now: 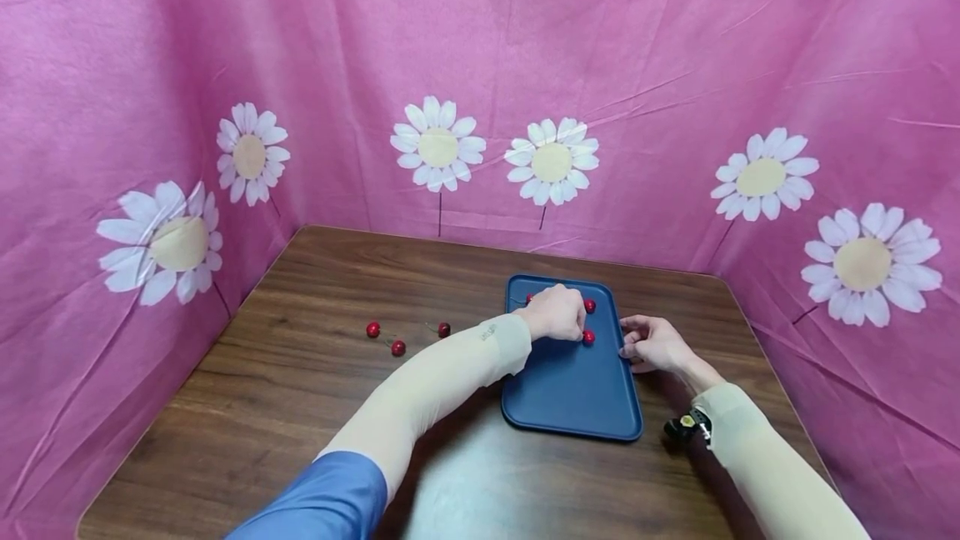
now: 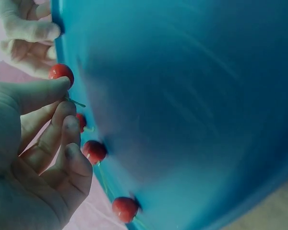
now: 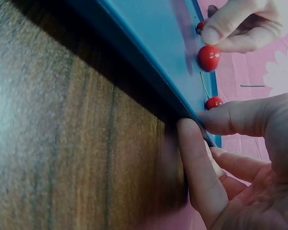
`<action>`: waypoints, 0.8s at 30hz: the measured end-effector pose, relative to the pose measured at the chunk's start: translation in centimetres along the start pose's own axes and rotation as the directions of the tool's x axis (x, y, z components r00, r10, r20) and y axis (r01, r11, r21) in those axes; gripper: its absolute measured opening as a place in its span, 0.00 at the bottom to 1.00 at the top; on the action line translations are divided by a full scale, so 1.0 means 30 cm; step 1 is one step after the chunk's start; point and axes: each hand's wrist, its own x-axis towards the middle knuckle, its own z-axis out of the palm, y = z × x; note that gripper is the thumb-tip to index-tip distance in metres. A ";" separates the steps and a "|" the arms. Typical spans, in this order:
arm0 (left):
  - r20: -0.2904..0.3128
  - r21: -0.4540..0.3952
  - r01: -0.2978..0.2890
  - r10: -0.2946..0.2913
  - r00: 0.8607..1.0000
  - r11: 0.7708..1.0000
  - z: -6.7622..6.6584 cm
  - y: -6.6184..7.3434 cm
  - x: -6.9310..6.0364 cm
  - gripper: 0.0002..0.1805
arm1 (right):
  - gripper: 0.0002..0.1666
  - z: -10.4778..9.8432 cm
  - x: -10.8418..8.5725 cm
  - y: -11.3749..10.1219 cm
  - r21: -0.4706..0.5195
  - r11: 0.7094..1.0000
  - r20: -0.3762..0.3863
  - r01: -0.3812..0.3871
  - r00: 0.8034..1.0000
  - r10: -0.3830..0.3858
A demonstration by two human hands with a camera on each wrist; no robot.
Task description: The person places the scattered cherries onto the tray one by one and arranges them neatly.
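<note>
Pink cloth (image 1: 637,23) behind table (image 1: 300,407). Left hand (image 1: 557,312) pinches cherry (image 2: 61,73) by stem (image 2: 77,102); right hand (image 1: 657,346) grips tray (image 1: 577,390). Cherry likely light, slick: hold stem.

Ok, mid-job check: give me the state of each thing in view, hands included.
Tray: lying on the table.
Left hand: pinching a cherry by its stem.
Right hand: gripping the tray's right edge.
Pinched cherry: over the tray, stem on; contact unclear.
Other tray cherries: loose, toward the far end.
Three table cherries: loose, left of the tray.
</note>
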 end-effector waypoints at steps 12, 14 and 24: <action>0.044 0.012 -0.008 0.008 0.999 1.000 0.023 0.032 0.008 0.10 | 0.39 -0.001 0.002 -0.001 0.004 1.000 -0.003 -0.007 1.000 0.007; 0.056 0.009 -0.013 0.012 0.998 1.000 0.028 0.034 0.009 0.10 | 0.39 0.001 0.000 -0.001 0.007 1.000 -0.001 -0.010 1.000 0.010; 0.043 0.020 -0.003 0.002 0.999 1.000 0.044 0.034 0.017 0.07 | 0.39 0.003 -0.005 -0.010 -0.004 1.000 -0.009 -0.011 1.000 0.011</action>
